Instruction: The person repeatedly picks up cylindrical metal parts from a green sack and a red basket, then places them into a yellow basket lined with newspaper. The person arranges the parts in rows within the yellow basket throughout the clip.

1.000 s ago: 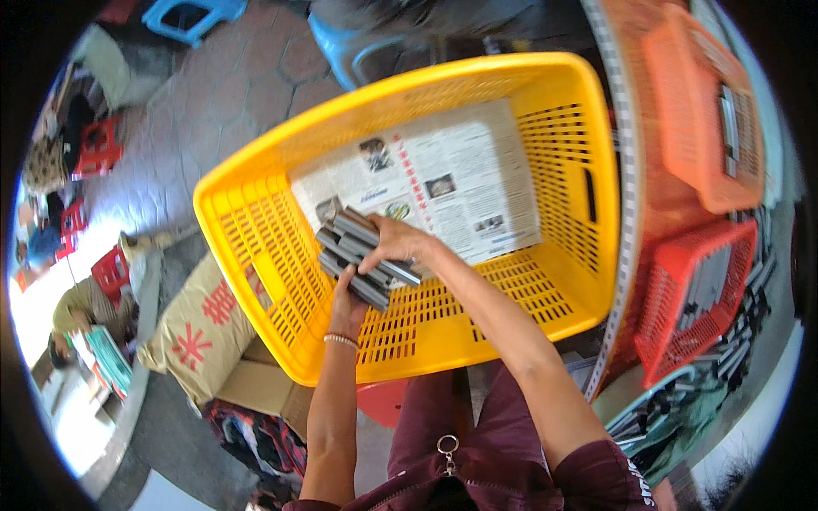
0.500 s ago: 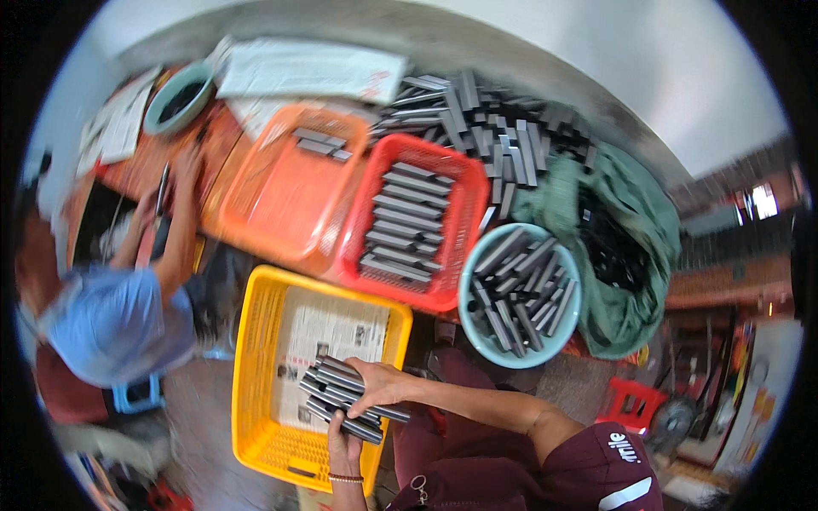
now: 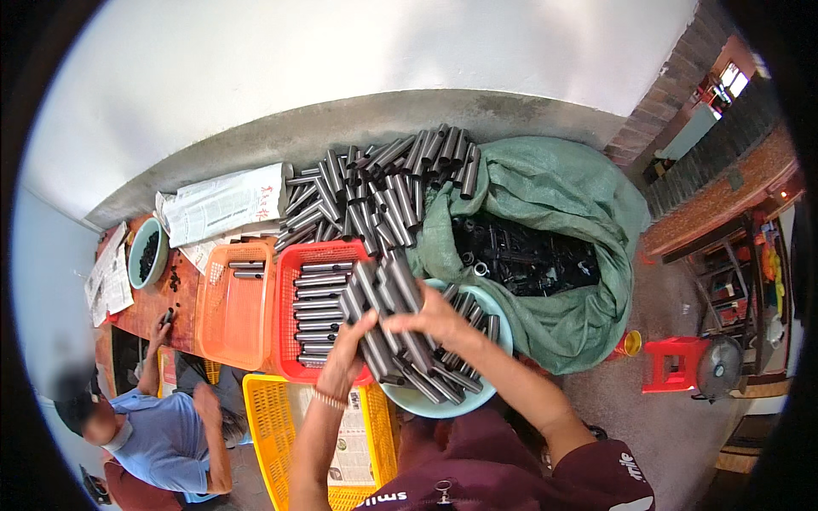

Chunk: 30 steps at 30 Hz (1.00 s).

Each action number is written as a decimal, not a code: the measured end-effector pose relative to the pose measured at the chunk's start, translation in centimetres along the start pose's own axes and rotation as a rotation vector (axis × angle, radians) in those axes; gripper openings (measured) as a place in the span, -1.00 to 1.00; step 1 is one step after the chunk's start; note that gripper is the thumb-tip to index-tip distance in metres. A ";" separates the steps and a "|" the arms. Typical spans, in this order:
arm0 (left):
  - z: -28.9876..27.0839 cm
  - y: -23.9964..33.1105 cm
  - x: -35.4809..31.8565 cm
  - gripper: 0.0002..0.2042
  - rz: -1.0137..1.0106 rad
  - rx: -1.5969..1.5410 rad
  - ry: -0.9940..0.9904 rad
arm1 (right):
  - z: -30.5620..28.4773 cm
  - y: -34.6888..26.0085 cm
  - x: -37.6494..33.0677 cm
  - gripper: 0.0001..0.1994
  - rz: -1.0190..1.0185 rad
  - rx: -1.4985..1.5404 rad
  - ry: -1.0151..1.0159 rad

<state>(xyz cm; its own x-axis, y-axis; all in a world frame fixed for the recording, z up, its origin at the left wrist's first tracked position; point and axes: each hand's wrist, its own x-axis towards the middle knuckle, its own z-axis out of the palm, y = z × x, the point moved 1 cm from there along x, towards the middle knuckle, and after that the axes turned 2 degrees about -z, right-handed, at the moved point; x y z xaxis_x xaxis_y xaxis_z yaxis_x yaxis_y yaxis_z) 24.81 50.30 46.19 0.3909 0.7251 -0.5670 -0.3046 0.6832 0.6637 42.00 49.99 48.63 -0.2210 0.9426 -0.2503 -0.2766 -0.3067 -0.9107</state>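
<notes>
My left hand (image 3: 344, 351) and my right hand (image 3: 445, 321) grip a bundle of dark grey metal tubes (image 3: 381, 294) from both sides, thumbs toward me. The bundle is raised, slightly blurred, over the red basket (image 3: 284, 375) and the light blue basin (image 3: 504, 336). Several similar tubes lie loose in the basin, partly hidden by my hands and the bundle. In the red basket, tubes rest side by side in a column. Close to my left forearm stands the yellow basket (image 3: 266, 443), lined with newspaper.
A heap of tubes (image 3: 375, 187) lies by the wall. Right of it sits a green sack (image 3: 554, 179) with black parts inside. The orange basket (image 3: 226, 298) holds a few tubes. A co-worker in blue (image 3: 162, 434) sits at left; a red stool (image 3: 669, 366) stands at right.
The bundle has moved from over the yellow basket up and right, to over the red basket and basin. My view has shifted right. The co-worker's hands have moved apart.
</notes>
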 end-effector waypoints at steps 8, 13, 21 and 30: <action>8.3 8.9 18.4 -0.37 -0.025 0.301 0.004 | -12.6 -5.7 11.7 -0.43 -0.091 0.199 0.191; 12.6 12.0 23.2 -0.36 -0.003 0.612 0.131 | -16.7 -5.9 15.7 -0.21 -0.205 0.224 0.322; 12.5 10.0 27.1 -0.23 0.368 0.708 0.348 | -17.4 -3.1 17.9 -0.17 -0.287 -0.329 0.768; 10.2 9.2 30.4 -0.24 0.691 0.946 0.722 | -14.8 -3.1 19.1 -0.19 -0.313 -0.731 0.927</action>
<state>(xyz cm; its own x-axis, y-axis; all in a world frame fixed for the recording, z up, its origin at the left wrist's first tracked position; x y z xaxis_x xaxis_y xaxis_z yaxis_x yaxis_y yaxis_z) 42.77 77.73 40.07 -0.2194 0.9724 0.0793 0.5652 0.0605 0.8227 52.47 70.87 41.83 0.5942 0.7911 0.1455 0.4591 -0.1851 -0.8689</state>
